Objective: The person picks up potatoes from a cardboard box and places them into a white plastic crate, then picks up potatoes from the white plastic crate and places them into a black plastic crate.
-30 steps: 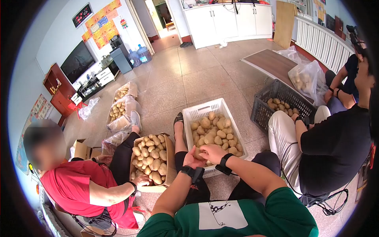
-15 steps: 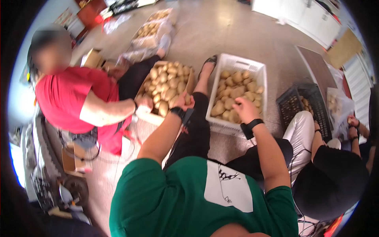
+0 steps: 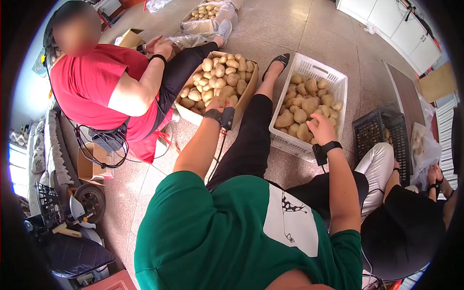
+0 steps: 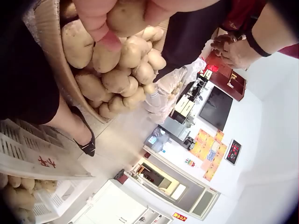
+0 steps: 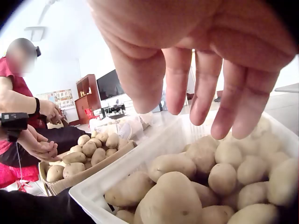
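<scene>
My left hand point(image 3: 220, 107) is over the near edge of a cardboard box point(image 3: 251, 90) heaped with potatoes. Between its thumb and fingers it grips a potato point(image 4: 126, 17), just above the others in the left wrist view. My right hand point(image 3: 321, 129) hovers above the near part of a white plastic crate point(image 3: 305, 152) of potatoes. Its fingers point(image 5: 202, 93) hang down, apart and relaxed, with nothing in them. Under them lies a large lumpy potato point(image 5: 170, 200) among many others in the right wrist view.
A person in a red shirt point(image 3: 92, 79) sits at the left, hands raised beyond the cardboard box. My leg point(image 3: 246, 140) extends between box and crate. A black crate point(image 3: 379, 135) and another seated person point(image 3: 406, 217) are at the right. More potato boxes point(image 3: 205, 13) stand farther off.
My hands were together over the white crate; the left has moved left to the cardboard box, the right stays over the crate. The red-shirted person's hand has lifted off the box. My view has turned.
</scene>
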`<state>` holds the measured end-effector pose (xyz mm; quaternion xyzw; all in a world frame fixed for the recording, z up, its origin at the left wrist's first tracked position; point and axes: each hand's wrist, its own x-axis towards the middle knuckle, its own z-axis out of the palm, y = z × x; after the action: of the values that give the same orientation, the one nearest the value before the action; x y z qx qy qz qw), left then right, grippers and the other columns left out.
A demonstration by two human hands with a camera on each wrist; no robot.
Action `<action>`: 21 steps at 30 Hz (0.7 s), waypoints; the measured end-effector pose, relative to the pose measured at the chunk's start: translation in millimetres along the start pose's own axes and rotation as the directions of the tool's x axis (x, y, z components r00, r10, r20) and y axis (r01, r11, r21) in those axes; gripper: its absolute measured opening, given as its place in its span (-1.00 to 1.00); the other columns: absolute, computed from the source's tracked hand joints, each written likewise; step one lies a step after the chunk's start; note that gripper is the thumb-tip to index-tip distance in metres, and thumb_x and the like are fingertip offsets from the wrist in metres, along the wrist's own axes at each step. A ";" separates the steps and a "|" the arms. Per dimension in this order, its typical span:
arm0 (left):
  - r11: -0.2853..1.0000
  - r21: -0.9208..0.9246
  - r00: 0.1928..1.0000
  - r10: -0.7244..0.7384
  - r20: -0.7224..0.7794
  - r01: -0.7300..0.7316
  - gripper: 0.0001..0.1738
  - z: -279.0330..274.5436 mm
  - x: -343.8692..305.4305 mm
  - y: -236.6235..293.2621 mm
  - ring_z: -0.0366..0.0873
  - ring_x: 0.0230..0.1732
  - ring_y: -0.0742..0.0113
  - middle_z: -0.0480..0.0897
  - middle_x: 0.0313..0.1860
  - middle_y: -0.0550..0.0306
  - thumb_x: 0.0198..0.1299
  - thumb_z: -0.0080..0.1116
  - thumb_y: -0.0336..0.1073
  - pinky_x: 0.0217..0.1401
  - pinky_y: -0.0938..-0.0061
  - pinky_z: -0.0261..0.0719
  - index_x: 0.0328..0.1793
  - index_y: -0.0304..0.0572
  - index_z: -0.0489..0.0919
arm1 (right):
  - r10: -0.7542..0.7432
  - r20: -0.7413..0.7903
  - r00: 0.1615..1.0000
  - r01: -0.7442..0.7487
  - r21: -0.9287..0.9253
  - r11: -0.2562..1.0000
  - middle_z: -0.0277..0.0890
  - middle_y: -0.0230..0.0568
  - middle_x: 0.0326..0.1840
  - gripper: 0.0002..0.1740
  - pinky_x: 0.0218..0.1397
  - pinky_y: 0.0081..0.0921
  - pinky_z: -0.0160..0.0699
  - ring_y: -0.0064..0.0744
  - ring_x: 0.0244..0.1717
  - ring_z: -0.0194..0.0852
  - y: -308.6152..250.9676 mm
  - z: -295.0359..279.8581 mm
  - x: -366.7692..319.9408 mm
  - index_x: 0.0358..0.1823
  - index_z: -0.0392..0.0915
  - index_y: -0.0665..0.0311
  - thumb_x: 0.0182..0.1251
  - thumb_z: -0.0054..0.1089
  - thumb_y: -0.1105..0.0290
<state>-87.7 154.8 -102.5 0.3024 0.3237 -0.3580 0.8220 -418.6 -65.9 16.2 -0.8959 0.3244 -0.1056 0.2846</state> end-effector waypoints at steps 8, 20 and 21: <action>0.989 -0.129 0.995 0.056 -0.089 -0.067 -0.69 15.4 15.8 32.3 0.48 -0.24 0.24 0.43 -0.08 0.02 0.26 -0.03 -0.32 -0.30 0.30 0.57 0.10 -0.13 0.28 | -0.016 0.020 1.000 0.017 -0.019 1.000 0.45 0.04 -0.11 -0.64 0.03 -0.29 0.36 -0.01 -0.03 0.37 12.4 6.5 9.1 -0.10 0.46 0.29 0.11 0.15 0.24; 0.978 0.054 0.964 -0.210 0.162 0.204 -0.79 41.8 15.9 -46.4 0.52 -0.16 0.06 0.52 -0.19 -0.15 0.29 -0.16 -0.39 -0.07 0.31 0.59 -0.10 -0.45 0.35 | 0.118 0.107 0.987 -0.104 -0.123 0.987 0.39 0.07 0.01 -0.51 0.11 -0.28 0.33 -0.01 0.07 0.32 15.5 10.8 9.2 0.04 0.38 0.27 0.10 0.15 0.20; 0.959 0.130 0.943 -0.272 0.191 0.251 -0.81 47.2 13.6 -60.9 0.52 -0.16 0.05 0.52 -0.20 -0.16 0.28 -0.15 -0.40 -0.07 0.30 0.58 -0.12 -0.43 0.35 | 0.155 0.138 0.978 -0.134 -0.153 0.979 0.37 0.06 0.04 -0.50 0.11 -0.28 0.33 -0.02 0.07 0.33 14.9 10.5 10.6 0.05 0.37 0.27 0.10 0.15 0.20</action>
<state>-113.2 80.9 -100.1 0.2603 0.2548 -0.5098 0.7794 -414.3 -77.4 -0.9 -0.8933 0.3734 0.0061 0.2503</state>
